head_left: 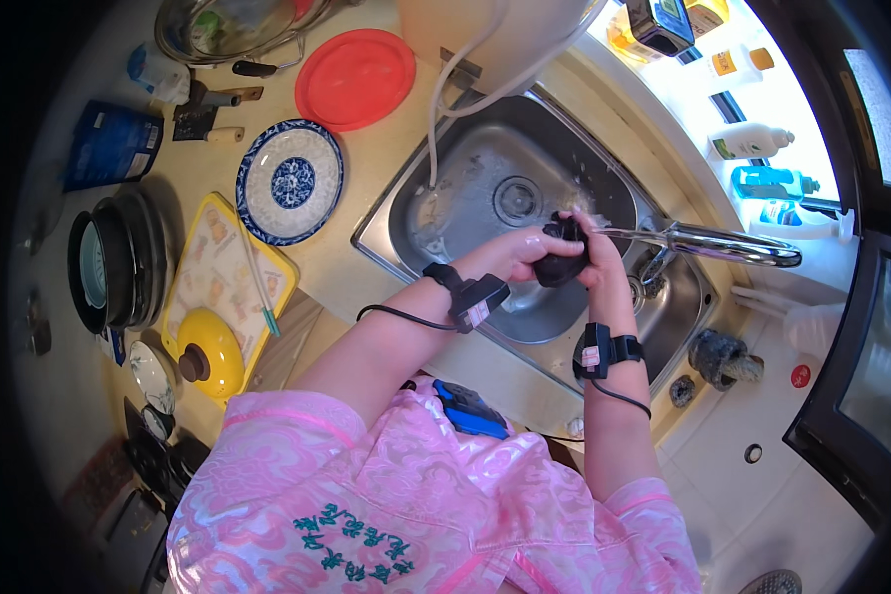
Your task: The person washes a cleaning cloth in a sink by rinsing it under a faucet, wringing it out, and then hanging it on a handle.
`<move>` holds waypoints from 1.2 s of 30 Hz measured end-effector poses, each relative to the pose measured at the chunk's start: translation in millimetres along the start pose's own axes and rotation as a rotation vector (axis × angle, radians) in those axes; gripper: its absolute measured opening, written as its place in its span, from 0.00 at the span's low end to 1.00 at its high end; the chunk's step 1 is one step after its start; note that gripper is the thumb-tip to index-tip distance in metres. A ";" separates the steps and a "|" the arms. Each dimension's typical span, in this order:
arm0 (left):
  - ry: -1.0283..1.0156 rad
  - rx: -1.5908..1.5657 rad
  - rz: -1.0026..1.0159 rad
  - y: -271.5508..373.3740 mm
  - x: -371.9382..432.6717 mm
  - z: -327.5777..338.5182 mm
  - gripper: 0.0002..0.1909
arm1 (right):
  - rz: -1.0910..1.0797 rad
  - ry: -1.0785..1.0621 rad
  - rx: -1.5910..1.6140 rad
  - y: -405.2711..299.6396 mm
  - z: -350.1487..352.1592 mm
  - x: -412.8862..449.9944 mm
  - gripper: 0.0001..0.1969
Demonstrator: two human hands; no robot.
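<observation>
Over the large basin of the stainless steel sink, my left hand and my right hand together grip a dark, wet, rounded object, and I cannot tell whether it is a cloth or a vegetable. Water runs from the chrome faucet onto my right hand and the object. Part of my right hand's fingers is hidden behind the object. Both wrists carry strapped black devices with cables. Below the hands, the basin's drain shows, with wet spots around it.
Left of the sink are a blue-and-white plate, a red plastic lid, a cutting board with a yellow lid, cleavers and stacked pans. Bottles line the windowsill. A stone mortar stands right.
</observation>
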State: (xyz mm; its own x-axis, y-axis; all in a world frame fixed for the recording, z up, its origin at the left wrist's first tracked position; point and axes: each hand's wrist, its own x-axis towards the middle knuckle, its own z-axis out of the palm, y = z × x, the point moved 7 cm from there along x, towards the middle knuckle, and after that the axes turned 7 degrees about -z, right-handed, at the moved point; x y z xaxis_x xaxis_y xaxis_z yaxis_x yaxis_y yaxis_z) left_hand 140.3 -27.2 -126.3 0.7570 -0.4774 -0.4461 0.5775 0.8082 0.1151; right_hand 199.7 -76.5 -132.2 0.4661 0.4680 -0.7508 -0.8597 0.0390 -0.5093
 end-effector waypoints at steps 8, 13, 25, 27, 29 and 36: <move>0.402 0.817 0.206 26.7 -4.1 -2.7 0.22 | -0.284 0.147 -0.536 -24.0 15.7 -6.8 0.09; 0.634 1.226 0.183 31.9 -1.1 -6.4 0.25 | -0.413 0.238 -0.739 -23.8 -5.2 18.2 0.04; 0.479 0.221 0.248 23.5 14.2 -35.9 0.10 | -0.570 0.218 -0.697 -11.5 -16.0 -29.4 0.24; 0.481 0.123 0.223 27.4 19.9 -28.9 0.07 | -0.780 0.339 -0.994 -32.4 -27.7 -59.3 0.20; 0.341 0.031 0.088 24.1 31.7 -17.6 0.04 | -1.092 0.589 -1.254 -57.7 -19.7 -101.2 0.10; 0.240 -0.040 0.035 33.2 42.5 17.3 0.05 | -1.102 0.791 -1.334 -72.9 -66.0 -105.2 0.11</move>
State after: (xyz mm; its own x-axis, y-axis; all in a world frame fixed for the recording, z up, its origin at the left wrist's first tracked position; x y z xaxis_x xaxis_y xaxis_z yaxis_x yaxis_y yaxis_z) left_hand 196.9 -26.7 -126.1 0.6793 -0.3567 -0.6414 0.5356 0.8384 0.1010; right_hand 227.1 -186.8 -43.8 0.9247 0.2443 0.2920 0.3633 -0.7955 -0.4849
